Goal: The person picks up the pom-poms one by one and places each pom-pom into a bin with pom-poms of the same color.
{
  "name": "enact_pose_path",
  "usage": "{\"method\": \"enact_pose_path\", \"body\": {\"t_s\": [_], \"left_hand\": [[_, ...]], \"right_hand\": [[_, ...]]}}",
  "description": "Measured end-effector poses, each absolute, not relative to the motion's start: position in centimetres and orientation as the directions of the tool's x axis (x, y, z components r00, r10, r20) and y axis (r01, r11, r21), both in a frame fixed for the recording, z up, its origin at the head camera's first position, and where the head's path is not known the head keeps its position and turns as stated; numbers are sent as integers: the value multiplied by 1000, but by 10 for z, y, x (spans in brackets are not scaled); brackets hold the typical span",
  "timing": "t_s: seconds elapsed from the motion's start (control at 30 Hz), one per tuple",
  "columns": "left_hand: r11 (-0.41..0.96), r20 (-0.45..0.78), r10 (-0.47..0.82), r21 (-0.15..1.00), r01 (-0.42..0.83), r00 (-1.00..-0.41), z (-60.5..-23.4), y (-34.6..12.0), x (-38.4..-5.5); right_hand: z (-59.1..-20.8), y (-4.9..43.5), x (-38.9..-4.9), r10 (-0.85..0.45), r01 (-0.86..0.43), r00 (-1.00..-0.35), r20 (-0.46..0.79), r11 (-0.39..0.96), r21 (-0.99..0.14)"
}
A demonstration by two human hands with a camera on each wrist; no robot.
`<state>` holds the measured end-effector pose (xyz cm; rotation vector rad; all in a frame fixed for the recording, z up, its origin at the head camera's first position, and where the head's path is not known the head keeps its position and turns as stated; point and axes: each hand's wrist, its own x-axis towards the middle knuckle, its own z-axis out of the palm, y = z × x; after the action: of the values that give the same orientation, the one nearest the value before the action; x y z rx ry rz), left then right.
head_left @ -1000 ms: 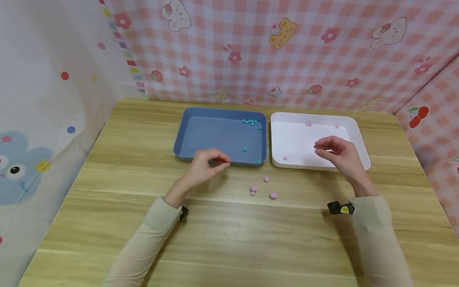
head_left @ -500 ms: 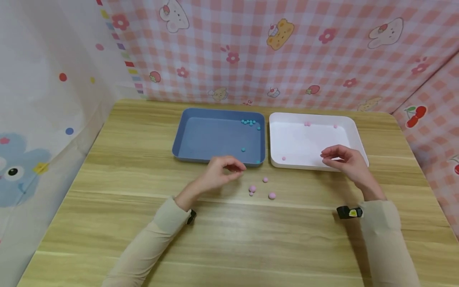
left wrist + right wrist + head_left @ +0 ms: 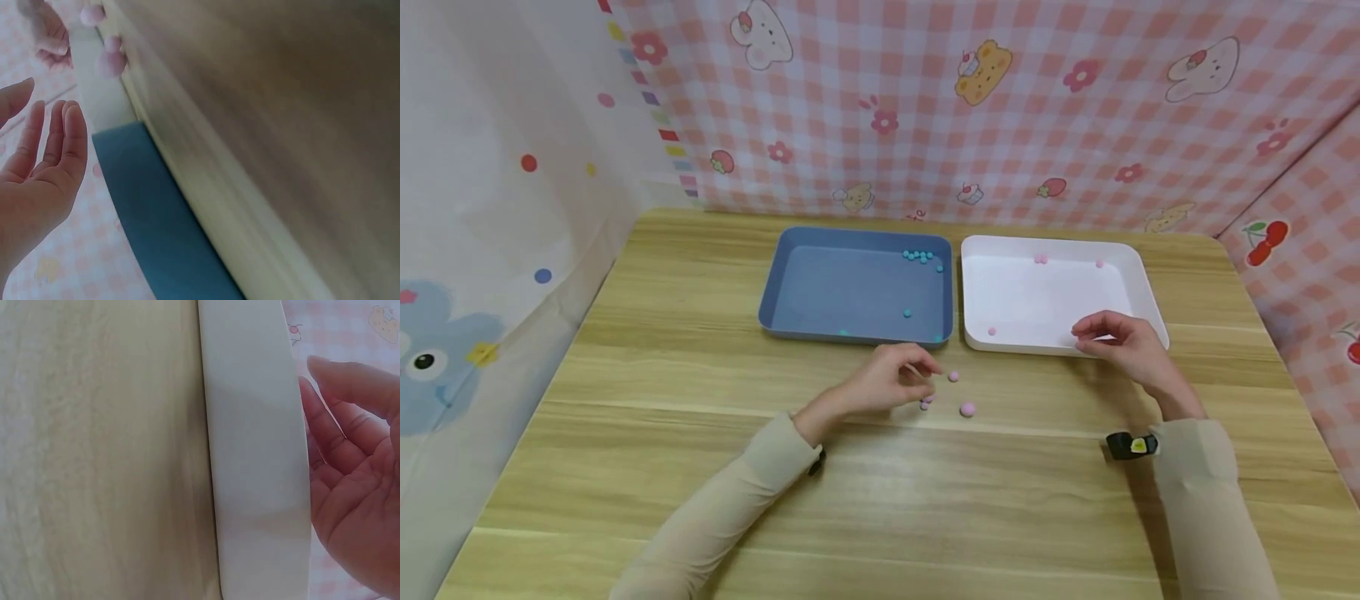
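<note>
My left hand (image 3: pixel 886 382) hovers over the table just in front of the blue tray (image 3: pixel 765 304), thumb and fingers apart and nothing between them. Right at its fingertips lie small pink balls; one pink ball (image 3: pixel 953 377) is beyond them, a larger pink ball (image 3: pixel 967 410) to the right. Two more pink balls are partly covered by the thumb. In the left wrist view a pink ball (image 3: pixel 111 64) shows past the spread fingers. My right hand (image 3: pixel 1126 343) is over the near right side of the white tray (image 3: pixel 1037 350), fingers loosely bent and holding nothing.
Several teal balls (image 3: pixel 917 256) lie in the blue tray, mostly at its far right corner, with one teal ball (image 3: pixel 843 333) by the near wall. A few pink balls (image 3: pixel 1040 259) are in the white tray. Both trays stand side by side on the wooden table (image 3: pixel 880 517).
My left hand has moved right and toward me, from the blue tray's near edge to the pink balls. A teal ball now shows by that edge. My right hand has shifted slightly right and nearer.
</note>
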<state>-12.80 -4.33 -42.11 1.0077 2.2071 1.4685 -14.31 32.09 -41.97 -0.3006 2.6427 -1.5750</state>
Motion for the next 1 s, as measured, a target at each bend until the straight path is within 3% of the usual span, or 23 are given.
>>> {"method": "enact_pose_path", "body": {"t_s": [0.17,1.0], "left_hand": [[251,64,718,905,344,-693,-425,-34,-128],[463,-67,734,777,427,-676,-429,-19,-137]], "right_hand": [[-422,322,-144,-203,-155,-977,67,460,-874],[-426,325,-144,-221,-189,-971,93,465,-865]]}}
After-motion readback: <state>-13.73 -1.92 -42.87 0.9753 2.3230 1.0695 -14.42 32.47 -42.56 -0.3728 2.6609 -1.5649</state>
